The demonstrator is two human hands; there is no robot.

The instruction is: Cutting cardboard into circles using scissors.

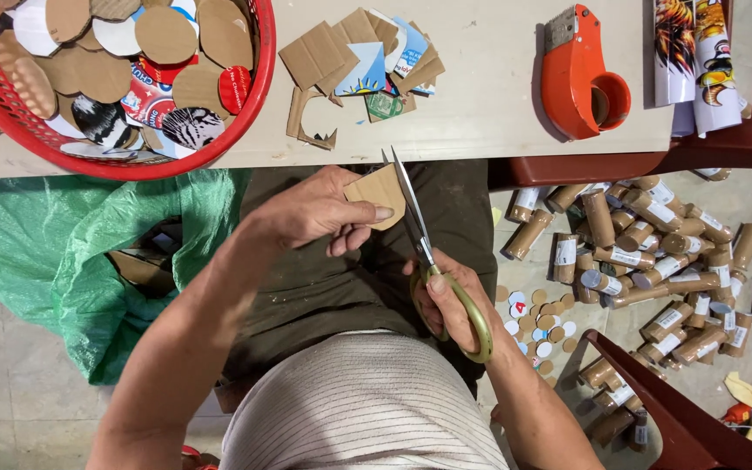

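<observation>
Left hand (319,213) pinching cardboard piece (379,193) just off worktop (480,96) front edge; light, stiff, likely bending if gripped far from cut. Right hand (446,300) closed through scissors (428,252) handles, blades biting in.

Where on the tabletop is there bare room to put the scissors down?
The table is bare between the pile of cardboard squares and the orange tape dispenser, and along its front edge there. The left end is crowded by the red basket of cardboard discs; the right end holds rolled printed sheets.
</observation>
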